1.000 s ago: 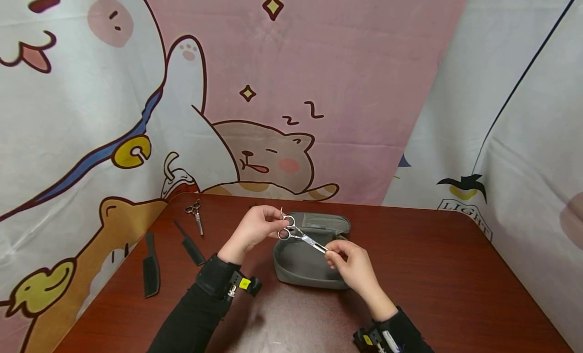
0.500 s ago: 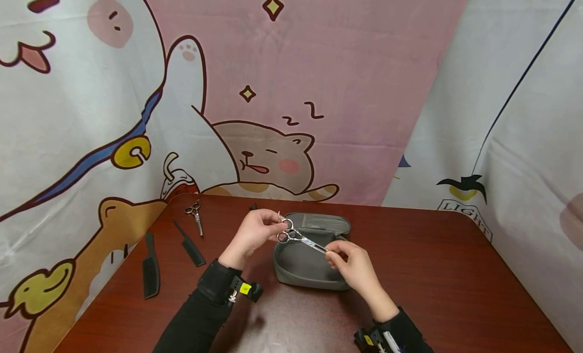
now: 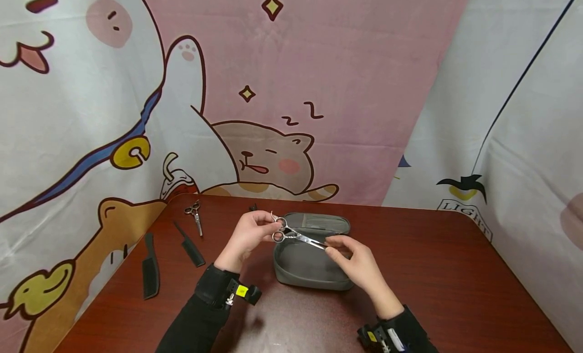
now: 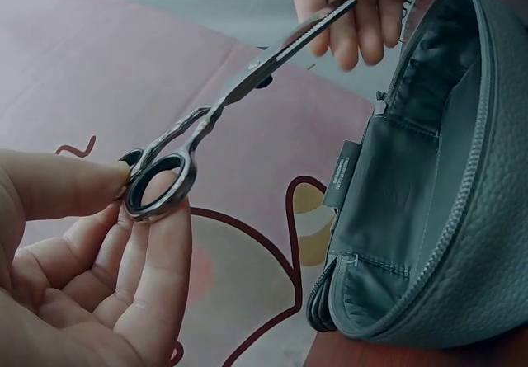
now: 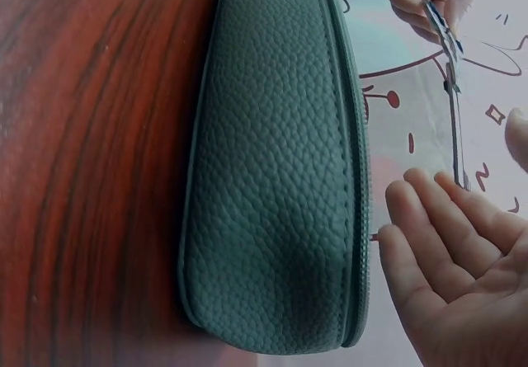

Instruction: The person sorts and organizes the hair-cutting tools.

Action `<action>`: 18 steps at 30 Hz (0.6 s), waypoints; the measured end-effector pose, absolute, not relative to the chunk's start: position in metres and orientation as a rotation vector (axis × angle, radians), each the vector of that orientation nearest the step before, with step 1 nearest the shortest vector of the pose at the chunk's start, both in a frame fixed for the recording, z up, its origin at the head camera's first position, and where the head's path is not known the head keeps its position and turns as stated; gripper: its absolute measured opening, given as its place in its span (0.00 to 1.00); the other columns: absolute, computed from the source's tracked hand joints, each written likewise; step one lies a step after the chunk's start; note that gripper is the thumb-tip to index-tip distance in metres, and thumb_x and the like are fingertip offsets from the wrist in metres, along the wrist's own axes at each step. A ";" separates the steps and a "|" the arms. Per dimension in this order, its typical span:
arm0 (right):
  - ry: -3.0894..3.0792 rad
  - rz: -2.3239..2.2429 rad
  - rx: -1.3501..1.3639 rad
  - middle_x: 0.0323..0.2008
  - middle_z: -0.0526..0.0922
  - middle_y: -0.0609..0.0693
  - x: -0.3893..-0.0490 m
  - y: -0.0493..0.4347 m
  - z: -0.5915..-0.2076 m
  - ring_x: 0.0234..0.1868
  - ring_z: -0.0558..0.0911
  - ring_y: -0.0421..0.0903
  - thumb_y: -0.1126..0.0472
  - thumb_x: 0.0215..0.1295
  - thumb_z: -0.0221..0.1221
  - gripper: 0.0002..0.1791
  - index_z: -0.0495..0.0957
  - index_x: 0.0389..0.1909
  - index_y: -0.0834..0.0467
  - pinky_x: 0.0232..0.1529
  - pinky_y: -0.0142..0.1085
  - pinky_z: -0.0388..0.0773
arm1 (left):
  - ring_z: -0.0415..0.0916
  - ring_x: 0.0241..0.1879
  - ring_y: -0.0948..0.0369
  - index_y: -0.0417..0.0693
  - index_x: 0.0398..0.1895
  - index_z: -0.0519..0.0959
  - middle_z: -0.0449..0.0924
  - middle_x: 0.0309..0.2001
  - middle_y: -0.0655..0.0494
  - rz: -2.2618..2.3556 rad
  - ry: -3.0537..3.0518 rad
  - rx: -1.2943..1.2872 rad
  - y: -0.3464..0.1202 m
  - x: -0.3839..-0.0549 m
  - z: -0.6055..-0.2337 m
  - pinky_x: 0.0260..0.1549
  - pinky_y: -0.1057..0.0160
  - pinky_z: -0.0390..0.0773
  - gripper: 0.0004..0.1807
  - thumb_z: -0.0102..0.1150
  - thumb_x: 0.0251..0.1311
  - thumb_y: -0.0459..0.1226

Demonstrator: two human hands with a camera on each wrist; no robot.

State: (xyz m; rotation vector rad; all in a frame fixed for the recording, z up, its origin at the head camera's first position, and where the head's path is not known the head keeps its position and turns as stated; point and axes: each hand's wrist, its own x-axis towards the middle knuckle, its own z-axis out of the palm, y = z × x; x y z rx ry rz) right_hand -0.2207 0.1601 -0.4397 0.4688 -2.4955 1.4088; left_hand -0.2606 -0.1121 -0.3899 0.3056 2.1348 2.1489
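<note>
Thinning shears [image 3: 298, 235] with one toothed blade are held up over the grey pouch [image 3: 309, 277]. My left hand [image 3: 246, 237] pinches them by the finger rings [image 4: 161, 190], with the thumb on one side and a finger on the other. At the blade end is my right hand [image 3: 357, 262], its fingers fairly straight and its thumb apart from them. In the right wrist view, the fingertips [image 5: 417, 177] lie right beside the shears' tip, not closed round it. The pouch stands unzipped, its flap folded to the back, and its lining [image 4: 396, 194] shows in the left wrist view.
On the left of the brown table [image 3: 455, 282] lie another pair of scissors [image 3: 197, 219], a slim black comb [image 3: 193, 250] and a wide black comb [image 3: 151, 272]. A small dark object [image 3: 253, 207] lies behind my left hand. A printed cloth [image 3: 355, 89] hangs behind the table.
My left hand has drawn the shears slightly left. The right hand, which pinched the blade tip before, has opened its fingers away from it.
</note>
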 end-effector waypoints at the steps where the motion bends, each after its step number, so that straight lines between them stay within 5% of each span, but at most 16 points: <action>1: -2.495 1.417 0.470 0.45 0.86 0.45 -0.221 0.161 -0.439 0.44 0.84 0.44 0.56 0.66 0.65 0.17 0.82 0.53 0.58 0.45 0.38 0.80 | 0.83 0.27 0.60 0.27 0.32 0.78 0.84 0.39 0.43 2.162 2.126 0.299 -0.113 -0.261 -0.391 0.36 0.56 0.84 0.04 0.62 0.61 0.24; 18: -2.468 1.496 0.455 0.59 0.77 0.65 -0.230 0.181 -0.436 0.59 0.77 0.61 0.58 0.70 0.61 0.28 0.68 0.65 0.68 0.57 0.53 0.73 | 0.83 0.27 0.60 0.28 0.35 0.78 0.83 0.38 0.44 2.269 2.083 0.169 -0.131 -0.260 -0.409 0.35 0.58 0.84 0.03 0.61 0.62 0.24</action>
